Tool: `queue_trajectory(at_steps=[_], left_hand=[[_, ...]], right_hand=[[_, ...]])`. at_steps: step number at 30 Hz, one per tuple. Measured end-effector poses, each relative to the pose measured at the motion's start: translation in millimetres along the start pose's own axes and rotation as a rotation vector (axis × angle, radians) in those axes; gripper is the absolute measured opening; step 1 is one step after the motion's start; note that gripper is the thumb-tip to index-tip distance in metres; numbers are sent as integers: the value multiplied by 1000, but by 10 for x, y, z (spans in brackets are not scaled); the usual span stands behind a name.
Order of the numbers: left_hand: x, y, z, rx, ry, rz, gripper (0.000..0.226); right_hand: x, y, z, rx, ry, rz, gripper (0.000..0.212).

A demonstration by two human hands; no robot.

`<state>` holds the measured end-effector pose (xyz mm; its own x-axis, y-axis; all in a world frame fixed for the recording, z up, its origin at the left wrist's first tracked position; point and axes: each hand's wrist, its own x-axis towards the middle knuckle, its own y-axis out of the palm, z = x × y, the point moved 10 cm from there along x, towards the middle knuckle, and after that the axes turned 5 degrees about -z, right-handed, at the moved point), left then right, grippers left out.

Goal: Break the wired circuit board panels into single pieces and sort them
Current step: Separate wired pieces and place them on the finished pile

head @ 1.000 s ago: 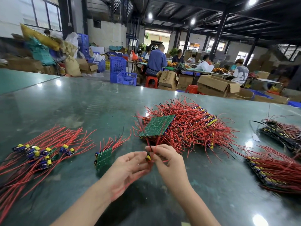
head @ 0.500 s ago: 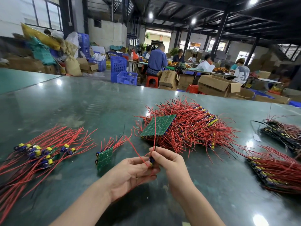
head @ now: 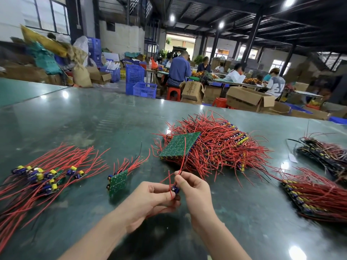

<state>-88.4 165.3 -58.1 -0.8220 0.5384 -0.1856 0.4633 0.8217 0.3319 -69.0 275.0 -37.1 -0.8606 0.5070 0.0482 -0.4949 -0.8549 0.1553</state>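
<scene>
Wires [head: 183, 156] swung upright, piece [head: 175, 189] between grips

On the surface [head: 93, 119], the single pieces [head: 43, 175] lay far left, a small panel [head: 118, 182] just right of them. The big wired pile [head: 216, 147] sat behind both hands, with a panel [head: 178, 145] on its left edge. Two more piles [head: 319, 196] lay far right.

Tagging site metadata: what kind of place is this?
Most likely a small electronics assembly workshop: heaps of red-wired green circuit boards on a long green worktable, open cardboard cartons and blue plastic crates behind, seated workers at another bench.
</scene>
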Motion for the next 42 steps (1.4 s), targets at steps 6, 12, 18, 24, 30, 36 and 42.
queue_trajectory(at_steps=[6, 12, 18, 24, 30, 36, 42], left_hand=[[-48, 129, 81, 71, -57, 88, 11], [-106, 230, 67, 58, -99, 180, 16], [-112, 233, 23, 7, -107, 171, 15], [-67, 145, 45, -34, -82, 108, 19], [14, -55, -21, -179, -7, -43, 36], [5, -85, -38, -192, -4, -39, 52], [-29, 6, 116, -130, -175, 30, 23]], right_hand=[[116, -206, 83, 67, -3, -108, 14], [208, -403, 231, 146, -57, -177, 17], [233, -567, 375, 337, -138, -265, 18], [230, -536, 444, 212, -157, -198, 13], [35, 138, 190, -299, -113, 259, 15], [37, 117, 179, -327, -103, 255, 6], [13, 114, 286, -343, -203, 207, 13]])
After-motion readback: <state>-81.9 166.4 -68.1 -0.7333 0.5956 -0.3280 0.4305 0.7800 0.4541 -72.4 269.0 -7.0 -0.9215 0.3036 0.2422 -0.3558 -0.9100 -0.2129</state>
